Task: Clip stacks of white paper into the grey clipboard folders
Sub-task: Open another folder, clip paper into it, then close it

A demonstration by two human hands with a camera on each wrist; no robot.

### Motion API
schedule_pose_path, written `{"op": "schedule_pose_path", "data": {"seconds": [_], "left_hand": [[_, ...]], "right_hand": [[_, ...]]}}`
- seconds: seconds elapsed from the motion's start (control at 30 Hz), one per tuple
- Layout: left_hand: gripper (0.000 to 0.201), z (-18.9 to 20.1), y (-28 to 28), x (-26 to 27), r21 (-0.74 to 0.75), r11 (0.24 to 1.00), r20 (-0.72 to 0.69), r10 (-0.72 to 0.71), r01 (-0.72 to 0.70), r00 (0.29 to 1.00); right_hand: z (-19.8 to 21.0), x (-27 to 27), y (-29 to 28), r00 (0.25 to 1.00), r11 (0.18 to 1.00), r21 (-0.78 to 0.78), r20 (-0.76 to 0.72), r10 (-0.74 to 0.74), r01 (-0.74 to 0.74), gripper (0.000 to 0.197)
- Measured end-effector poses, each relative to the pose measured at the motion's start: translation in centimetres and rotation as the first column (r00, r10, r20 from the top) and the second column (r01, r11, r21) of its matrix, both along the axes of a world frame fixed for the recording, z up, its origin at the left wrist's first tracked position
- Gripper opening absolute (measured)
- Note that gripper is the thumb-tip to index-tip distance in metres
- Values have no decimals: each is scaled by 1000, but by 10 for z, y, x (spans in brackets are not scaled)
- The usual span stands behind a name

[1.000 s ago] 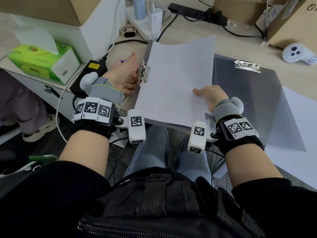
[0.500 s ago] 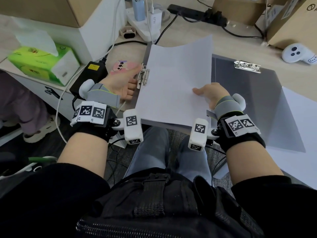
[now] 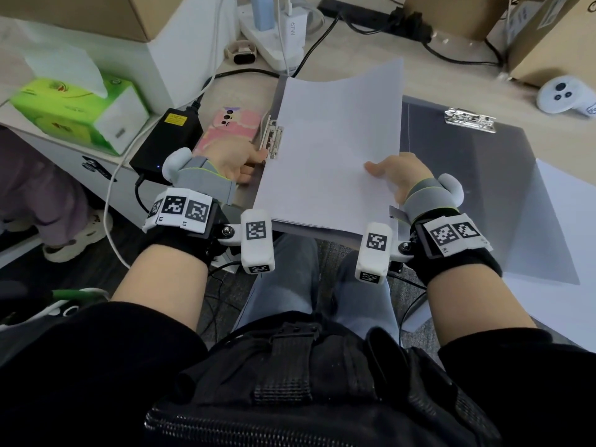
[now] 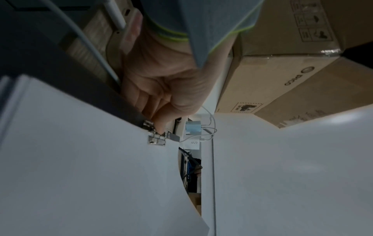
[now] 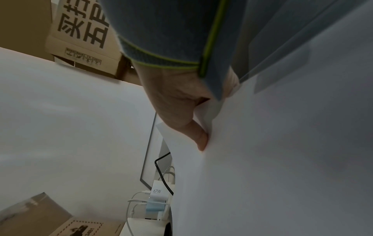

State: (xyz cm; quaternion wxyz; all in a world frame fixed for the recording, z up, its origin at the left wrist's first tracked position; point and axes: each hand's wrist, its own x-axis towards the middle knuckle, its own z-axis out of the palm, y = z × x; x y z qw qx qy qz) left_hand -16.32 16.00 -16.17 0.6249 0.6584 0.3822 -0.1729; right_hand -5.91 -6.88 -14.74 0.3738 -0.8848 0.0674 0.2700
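A stack of white paper [image 3: 335, 150] lies on a grey clipboard folder [image 3: 332, 235] held over my lap, its metal clip [image 3: 272, 137] on the left edge. My left hand [image 3: 238, 159] grips that edge. The left wrist view shows its thumb [image 4: 159, 126] on the clip [image 4: 156, 138] and its fingers curled under the board. My right hand [image 3: 400, 175] pinches the paper's right edge, thumb [image 5: 199, 138] on top of the sheets [image 5: 282, 159]. A second grey clipboard folder [image 3: 483, 175] lies open on the table to the right, with its own clip [image 3: 469, 119].
A pink phone [image 3: 230, 127] and a black power adapter [image 3: 167, 140] lie just left of the clip. Further left is a green tissue box [image 3: 77, 114]. Behind are a power strip with chargers [image 3: 280, 27] and cables. A white controller [image 3: 564, 96] and loose white paper [image 3: 574, 237] sit right.
My left hand has dropped from beside the clip with its thumb raised to gripping the clip's near end, uncovering the pink phone. The right hand keeps its pinch on the paper.
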Motion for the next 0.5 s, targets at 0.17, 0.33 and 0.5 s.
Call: {"op": "schedule_pose_path", "data": {"seconds": [0.17,0.33,0.5], "left_hand": [[20,-13,3,7,110,992,16,57,-58,998],[5,-16,2,6,109,989,69,90,-97,994],[10,-7,-2,5,163,980,140,89,-111,986]], "right_hand": [[-7,5,-1,1000,1000,16,19,1,-2,65],[-11,6,-3,996,991,107,4,-85,84,69],[-7,-1,-7,994,983,172,72,-80,67,65]]}}
